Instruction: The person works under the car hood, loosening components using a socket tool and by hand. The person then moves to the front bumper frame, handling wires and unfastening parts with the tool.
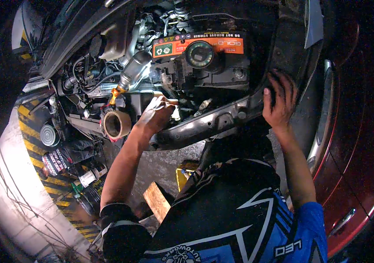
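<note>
My left hand (156, 115) reaches over the dark front crossmember (191, 133) into the engine bay. Its fingers are curled in beside a small bright part, and I cannot make out what they grip. My right hand (280, 100) rests with fingers apart on the dark body edge at the right, holding nothing. Between and beyond the hands sits a car battery (235, 72) with an orange label. On top of it stands a round lamp (200, 55). Close to my left wrist, a roll of tan tape (117, 125) stands on the front edge.
A lit clear-bodied lamp (134, 70) with an orange end lies among hoses left of the battery. A red car (349, 153) stands close on my right. Below are a wooden board (157, 201) and a yellow object (181, 179). Black-and-yellow stripes (33, 151) mark the left side.
</note>
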